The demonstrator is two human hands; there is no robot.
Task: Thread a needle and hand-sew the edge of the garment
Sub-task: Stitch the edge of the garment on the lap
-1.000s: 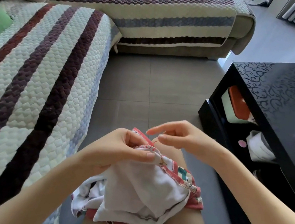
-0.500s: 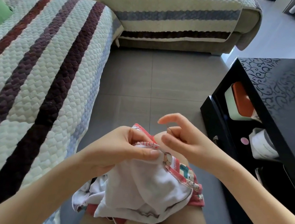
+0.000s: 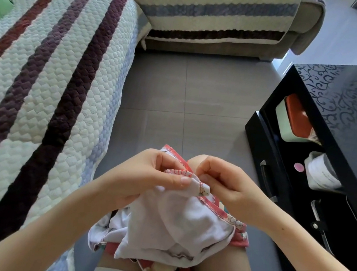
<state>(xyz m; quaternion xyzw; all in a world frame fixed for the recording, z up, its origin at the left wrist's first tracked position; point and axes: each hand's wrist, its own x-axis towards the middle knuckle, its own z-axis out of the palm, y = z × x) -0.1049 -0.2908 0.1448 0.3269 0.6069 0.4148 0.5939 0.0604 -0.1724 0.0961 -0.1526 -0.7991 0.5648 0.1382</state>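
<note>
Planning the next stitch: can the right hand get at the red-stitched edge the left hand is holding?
Likely yes. The right hand pinches right at the stitched edge, which the left hand holds up with its thumb short of that spot. Nothing lies between them.

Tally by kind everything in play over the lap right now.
Hands: 2, the left hand gripping the cloth and the right hand pinching at the hem
Garment: 1
Red thread: 1
Total: 4
</note>
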